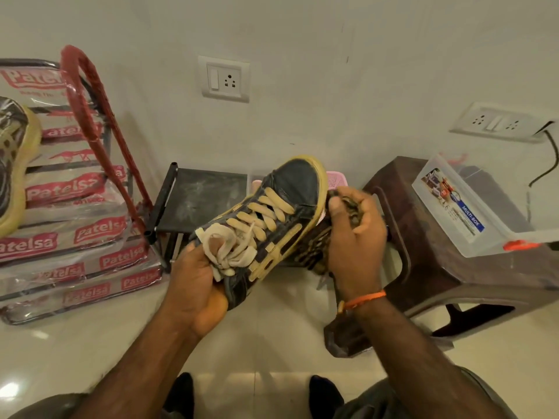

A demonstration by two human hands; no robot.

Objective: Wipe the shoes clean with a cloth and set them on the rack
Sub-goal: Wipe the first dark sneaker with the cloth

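Nearest, over the floor: left hand [196, 276] gripping shoe [266, 219] at the collar, thumb inside. Light, likely, with soft upper and stiff sole; best held at heel. Beyond, right hand [354, 234] clutching cloth [317, 246] against the sole. Farther, low rack [199, 198], apart.

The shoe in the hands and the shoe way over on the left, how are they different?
The held shoe is up in the air, gripped by the left hand, while the right hand presses a cloth to its side. The other shoe rests on the rack, untouched. The held shoe shows whole, with its laces; the other is cut off by the picture's edge. Both are dark with yellowish soles.
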